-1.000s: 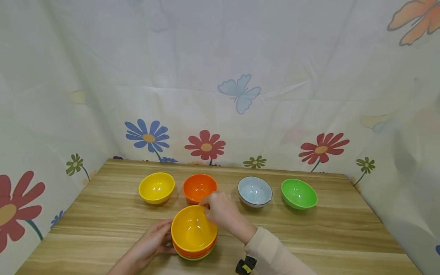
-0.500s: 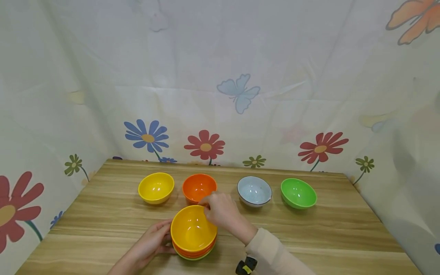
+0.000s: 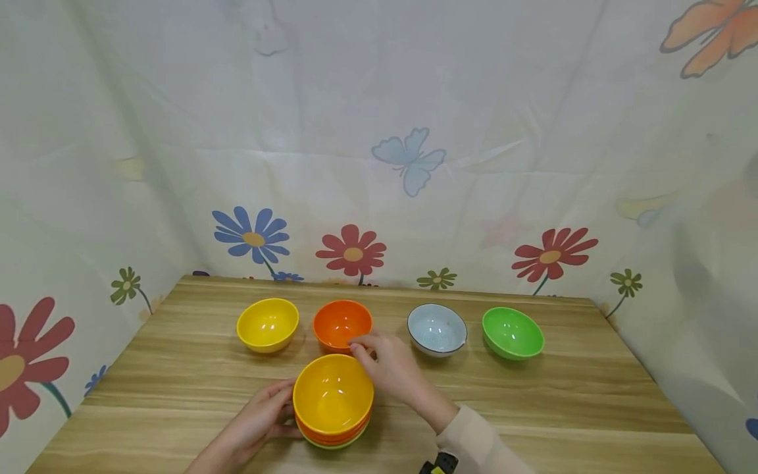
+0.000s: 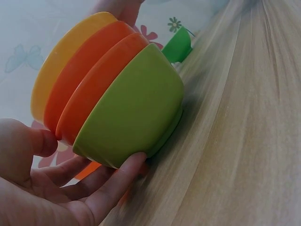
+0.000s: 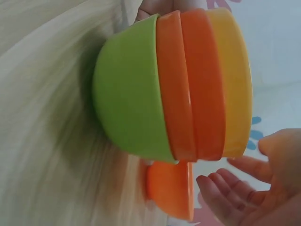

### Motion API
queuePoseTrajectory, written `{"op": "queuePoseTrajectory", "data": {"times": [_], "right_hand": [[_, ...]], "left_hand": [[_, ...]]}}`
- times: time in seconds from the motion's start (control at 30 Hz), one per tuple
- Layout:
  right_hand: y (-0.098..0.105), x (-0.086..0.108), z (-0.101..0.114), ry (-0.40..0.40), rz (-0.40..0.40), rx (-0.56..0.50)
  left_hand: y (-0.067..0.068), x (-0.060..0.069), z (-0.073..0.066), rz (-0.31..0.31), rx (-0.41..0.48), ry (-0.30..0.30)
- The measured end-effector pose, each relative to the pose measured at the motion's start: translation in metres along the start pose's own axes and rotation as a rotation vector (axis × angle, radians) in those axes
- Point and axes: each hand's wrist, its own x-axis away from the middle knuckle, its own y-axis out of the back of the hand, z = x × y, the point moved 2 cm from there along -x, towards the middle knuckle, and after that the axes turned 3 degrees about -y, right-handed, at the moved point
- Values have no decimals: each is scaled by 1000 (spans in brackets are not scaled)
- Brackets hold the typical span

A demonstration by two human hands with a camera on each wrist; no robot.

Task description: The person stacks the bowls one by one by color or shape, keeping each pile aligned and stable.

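Note:
In the head view, nested bowls stand near the table's front: a yellow-orange bowl on top, two orange bowls below it and a green bowl at the bottom. My left hand rests against the stack's left side. Its thumb touches an orange bowl, and a fairly straight finger reaches the green bowl near its base. My right hand is beside the top bowl's far right rim, holding nothing. In the right wrist view its fingers are loosely extended close to that rim.
Behind the stack, a row holds a yellow bowl, an orange bowl, a pale blue bowl with a dark rim and a bright green bowl. The wooden table meets a flowered cloth backdrop.
My right hand has let go of the top bowl's rim and shifted slightly right, its fingers loosening. The left hand and the stack are almost unchanged.

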Motion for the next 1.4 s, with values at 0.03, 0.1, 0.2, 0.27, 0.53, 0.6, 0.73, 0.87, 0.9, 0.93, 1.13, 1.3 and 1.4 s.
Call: {"op": "queuePoseTrajectory", "data": {"times": [0.03,0.1,0.2,0.27,0.53,0.6,0.73,0.87,0.9,0.93,1.13,1.3,1.4], "right_hand": [[0,1,-2,-1,-1,-27],[-1,4,-6,-5,1,-77],[-2,7,-12,-25,18,-142],[-4,10,-17,-46,32,-181],[-13,19,-31,-148,99,-379],[-15,22,-32,-178,128,-442],[-22,26,-36,-205,189,-540],[-28,31,-37,-240,243,-669],[-29,32,-38,-243,252,-695],[-30,33,-38,-245,257,-715],[-35,40,-38,-236,272,-727],[-38,44,-38,-242,288,-736],[-38,47,-37,-238,300,-778]], "left_hand": [[0,0,0,0,0,-1],[0,0,0,2,1,-4],[0,0,0,3,3,-7],[0,0,0,4,3,-6],[-2,2,-3,-5,-17,19],[-3,3,-4,-9,-21,24],[-3,3,-5,-12,-25,26],[-4,4,-5,-10,-25,22],[-4,4,-5,-10,-24,21],[-4,3,-5,-10,-24,22],[-4,3,-5,-18,-25,29],[-4,4,-5,-21,-27,26],[-4,4,-5,-20,-25,23]]}}
